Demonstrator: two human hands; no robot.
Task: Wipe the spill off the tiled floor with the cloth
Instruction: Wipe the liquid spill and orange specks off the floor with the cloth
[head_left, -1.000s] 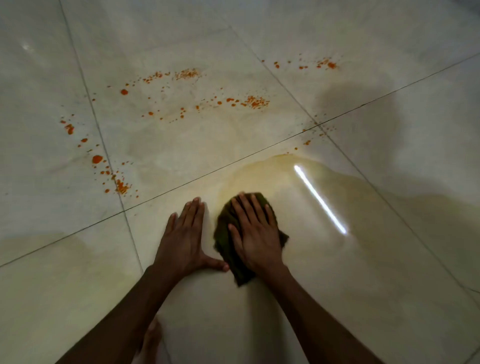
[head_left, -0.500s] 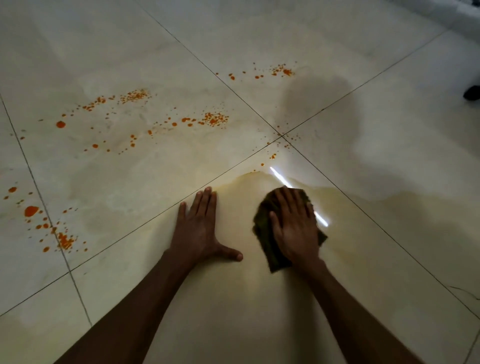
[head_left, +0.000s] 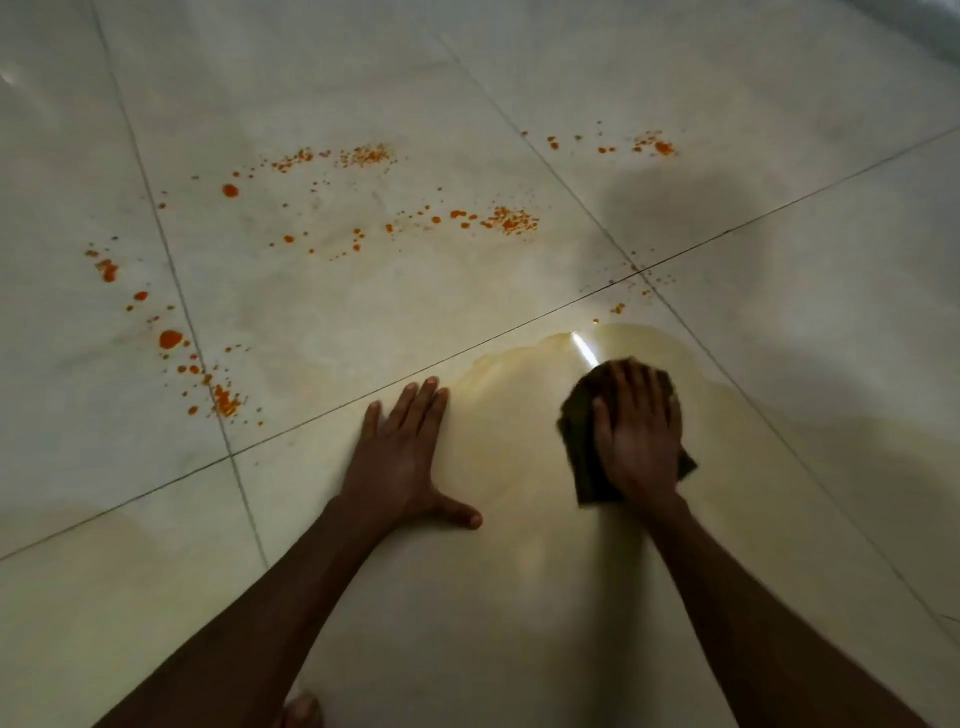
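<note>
Two bare forearms enter from the lower edge of the frame, one from the lower left and one from the lower right. No sleeve, watch, ring or band shows on either. The left hand (head_left: 402, 457) sits near the centre of the frame, the right hand (head_left: 640, 439) to its right; both are bare, with short, unpainted nails. At the bottom edge, between the arms, the tip of a bare foot (head_left: 300, 711) shows, partly cut off.

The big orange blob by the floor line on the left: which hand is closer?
Left. The left hand lies flat right of the blob; the right hand presses the cloth, farther right.
</note>
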